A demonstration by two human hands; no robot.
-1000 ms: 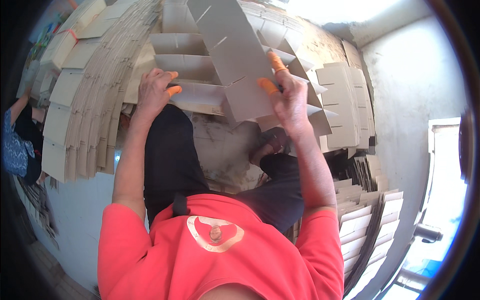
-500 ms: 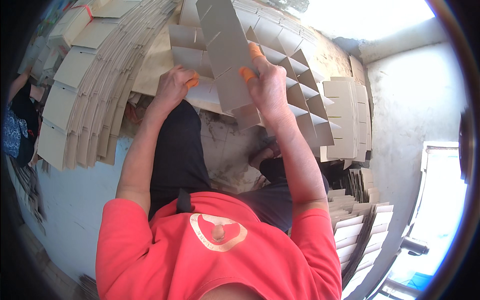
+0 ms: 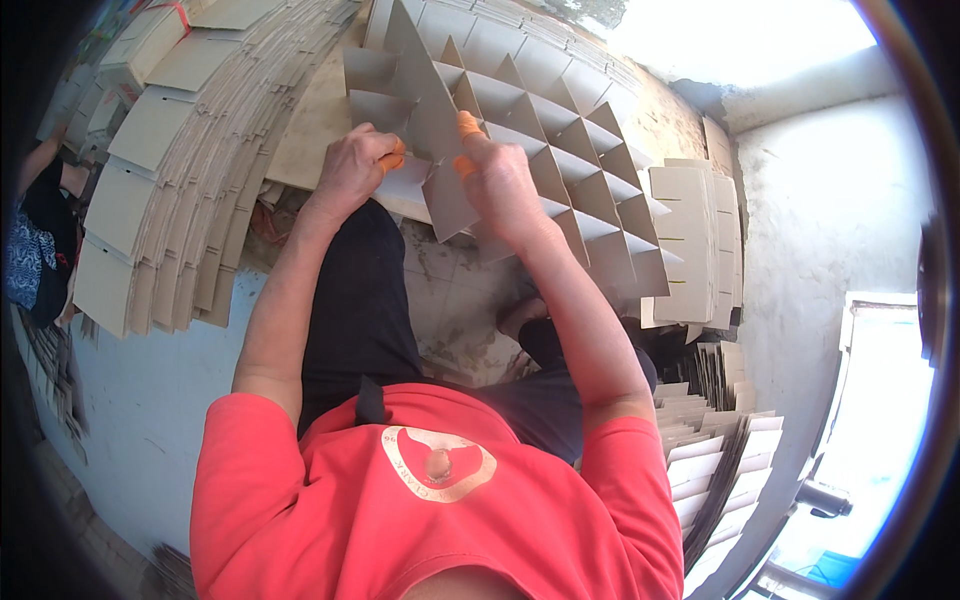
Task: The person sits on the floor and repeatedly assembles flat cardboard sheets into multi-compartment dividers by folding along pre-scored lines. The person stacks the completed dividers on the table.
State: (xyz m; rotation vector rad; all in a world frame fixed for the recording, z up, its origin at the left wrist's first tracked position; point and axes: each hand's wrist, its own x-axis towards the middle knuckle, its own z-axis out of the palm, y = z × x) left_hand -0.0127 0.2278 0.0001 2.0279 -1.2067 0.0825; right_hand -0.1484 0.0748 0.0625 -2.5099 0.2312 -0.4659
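A grey cardboard divider grid (image 3: 590,185) of interlocked slotted strips stands on the wooden table in front of me. Into its left part runs a long cardboard strip (image 3: 425,105), set upright and slanting across the other strips. My right hand (image 3: 503,188) pinches this strip along its near right side, with orange finger covers on thumb and forefinger. At the grid's near left edge, my left hand (image 3: 355,168) is closed, its orange-covered fingertips pinching the end of a cross strip (image 3: 408,180). Part of the grid lies hidden behind my right hand.
Tall stacks of slotted cardboard (image 3: 190,160) line the left side. Another cardboard stack (image 3: 685,240) stands right of the grid, with more bundles (image 3: 730,460) at lower right. Flat sheets (image 3: 540,55) lie behind the grid. Another person (image 3: 45,240) is at the far left.
The long strip has swung from showing its broad face to standing more edge-on, lower among the cross strips. My right hand moved left with it; my left hand barely shifted.
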